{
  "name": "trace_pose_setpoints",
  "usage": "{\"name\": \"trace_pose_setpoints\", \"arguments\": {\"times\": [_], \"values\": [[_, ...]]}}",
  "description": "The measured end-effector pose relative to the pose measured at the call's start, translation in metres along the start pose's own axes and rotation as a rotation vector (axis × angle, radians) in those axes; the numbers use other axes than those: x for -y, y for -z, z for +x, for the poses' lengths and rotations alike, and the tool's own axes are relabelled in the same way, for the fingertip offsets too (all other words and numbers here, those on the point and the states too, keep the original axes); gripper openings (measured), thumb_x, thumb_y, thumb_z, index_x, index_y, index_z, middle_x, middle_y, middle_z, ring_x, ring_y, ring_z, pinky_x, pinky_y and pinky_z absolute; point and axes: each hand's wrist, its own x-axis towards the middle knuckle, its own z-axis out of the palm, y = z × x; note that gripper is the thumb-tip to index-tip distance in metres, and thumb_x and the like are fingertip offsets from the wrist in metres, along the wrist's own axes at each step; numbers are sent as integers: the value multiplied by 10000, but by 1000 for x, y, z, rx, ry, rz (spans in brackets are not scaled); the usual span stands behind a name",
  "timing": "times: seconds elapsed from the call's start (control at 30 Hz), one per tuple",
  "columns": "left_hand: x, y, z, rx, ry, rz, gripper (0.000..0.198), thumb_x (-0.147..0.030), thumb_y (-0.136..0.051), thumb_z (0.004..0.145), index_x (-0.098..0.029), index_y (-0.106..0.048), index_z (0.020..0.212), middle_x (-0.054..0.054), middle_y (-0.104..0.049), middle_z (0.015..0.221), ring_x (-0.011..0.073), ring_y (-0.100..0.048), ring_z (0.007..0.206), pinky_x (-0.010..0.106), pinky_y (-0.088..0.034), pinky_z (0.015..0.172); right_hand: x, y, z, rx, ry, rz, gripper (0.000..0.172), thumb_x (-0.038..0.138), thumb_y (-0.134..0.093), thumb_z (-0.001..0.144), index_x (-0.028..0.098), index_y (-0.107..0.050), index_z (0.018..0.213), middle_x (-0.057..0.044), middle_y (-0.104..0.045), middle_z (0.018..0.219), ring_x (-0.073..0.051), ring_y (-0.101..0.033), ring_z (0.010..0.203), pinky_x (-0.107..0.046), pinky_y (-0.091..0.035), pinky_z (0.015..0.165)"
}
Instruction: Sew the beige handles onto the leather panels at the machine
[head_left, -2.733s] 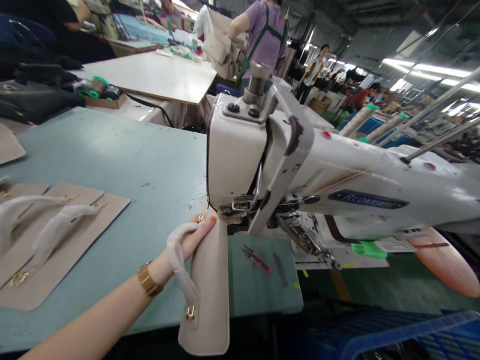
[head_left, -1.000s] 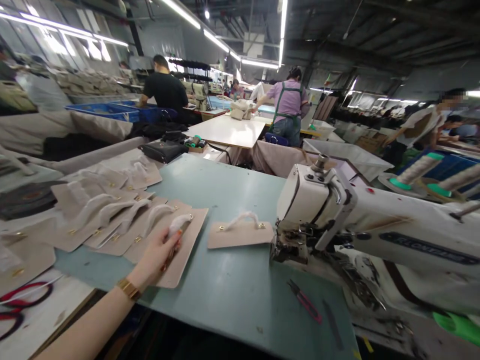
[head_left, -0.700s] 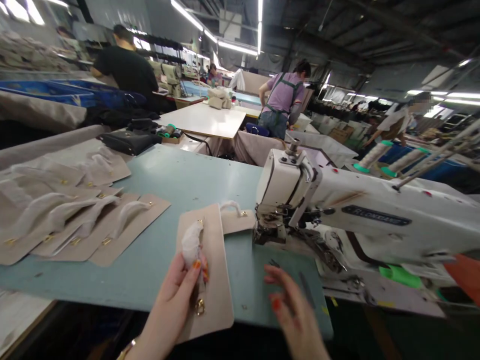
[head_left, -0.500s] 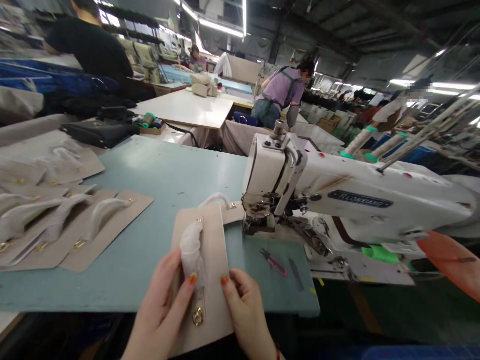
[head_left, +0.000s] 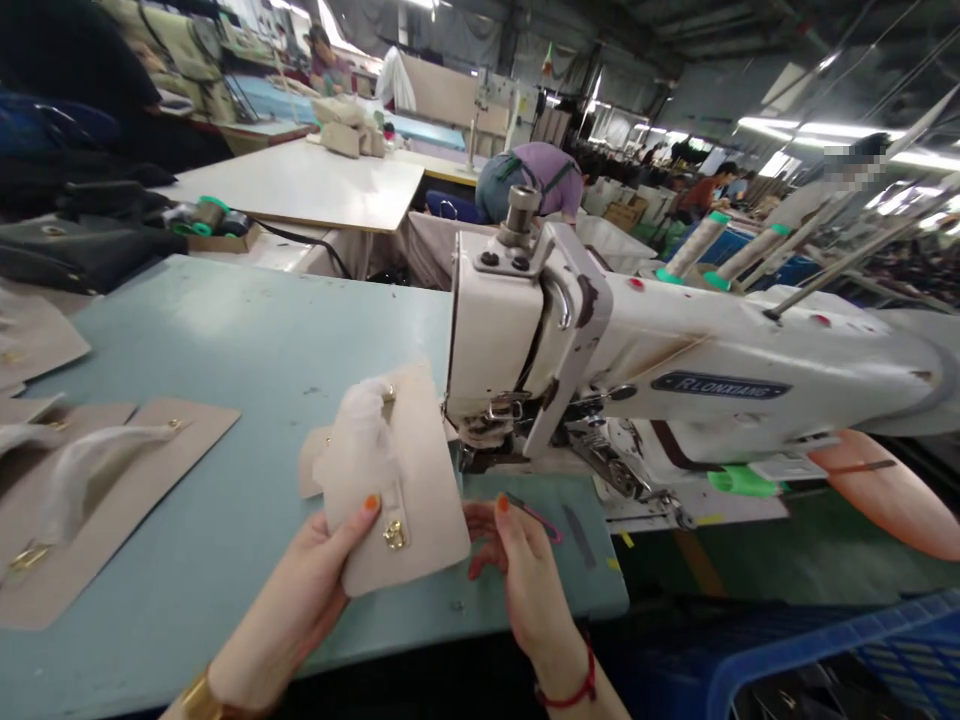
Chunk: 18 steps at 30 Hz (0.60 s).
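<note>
My left hand (head_left: 304, 590) grips a beige leather panel (head_left: 409, 470) with a paper-wrapped handle (head_left: 358, 415) and gold hardware, thumb on top, lifting it toward the sewing machine head (head_left: 499, 340). The panel's far edge is close to the presser foot (head_left: 480, 450). My right hand (head_left: 514, 560) hovers just right of the panel, fingers loosely curled with nothing in them, over the pink thread snips (head_left: 536, 515). Another beige piece peeks out behind the held panel.
More beige handle panels (head_left: 97, 490) lie on the light blue table (head_left: 225, 340) at left. The white machine arm (head_left: 750, 370) runs to the right. Thread cones (head_left: 690, 245) stand behind. A blue crate (head_left: 825, 660) sits lower right. People work at far tables.
The left hand took a panel from the left pile and brought it in front of the machine. Since half a second ago the panel is raised toward the needle and the right hand has let go.
</note>
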Motion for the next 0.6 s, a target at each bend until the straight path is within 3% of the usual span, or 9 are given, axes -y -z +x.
{"name": "trace_pose_setpoints", "arguments": {"times": [0.2,0.4,0.47,0.6], "values": [[-10,-6,37,49,47,-114,435,-369,-859,643,-168,-703,996,75,-781,934,259,-738,769,279,-601,572,-7,8,6,103,-9,-176,529,566,-451,974,139,-721,817,-91,-695,773,-130,-580,604,-194,-398,490],[-14,-11,66,99,-9,-56,291,-311,-820,707,-149,-716,926,77,-783,876,224,-732,739,267,-601,627,-16,-1,32,37,-39,-215,462,515,-506,951,109,-664,796,-64,-680,653,-83,-527,499,-160,-340,446],[-21,-13,72,91,-16,-36,263,-265,-838,685,-140,-713,880,70,-782,826,185,-720,674,228,-588,616,-19,-3,40,38,-49,-182,478,540,-504,936,108,-656,799,-61,-671,625,-80,-515,468,-155,-324,421],[-38,-17,76,90,-6,11,415,-258,-910,557,-126,-705,893,61,-776,762,150,-666,538,197,-547,504,-22,-11,48,9,-23,-137,464,531,-510,925,113,-651,782,-52,-658,587,-75,-506,442,-149,-330,414]]}}
